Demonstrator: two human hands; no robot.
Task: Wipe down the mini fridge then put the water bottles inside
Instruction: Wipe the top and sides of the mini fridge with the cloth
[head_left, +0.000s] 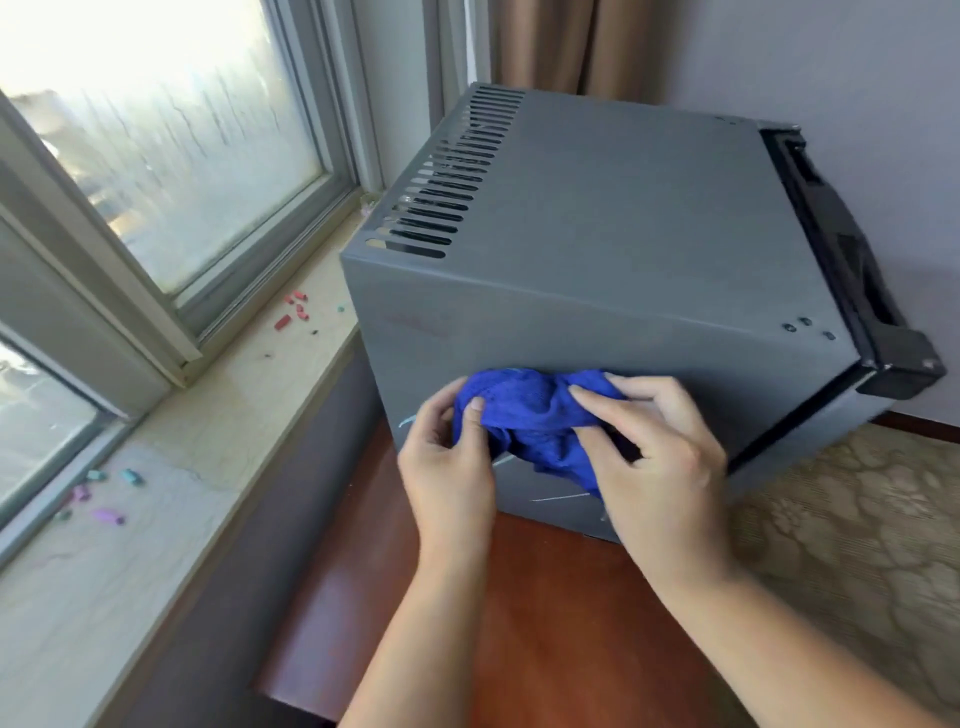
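A grey mini fridge (623, 218) stands on a red-brown wooden table (519, 623), its vented top and one side panel facing me and its black door (857, 270) at the right. A bunched blue cloth (530, 410) is held against the lower side panel. My left hand (447, 467) grips its left part and my right hand (660, 457) pinches its right part. Light scratch marks show on the panel around the cloth. No water bottles are in view.
A stone window sill (156, 493) runs along the left under a window (156, 156), with small coloured bits (293, 309) scattered on it. Patterned carpet (857, 519) lies at the right. A wall and curtain (571, 41) stand behind the fridge.
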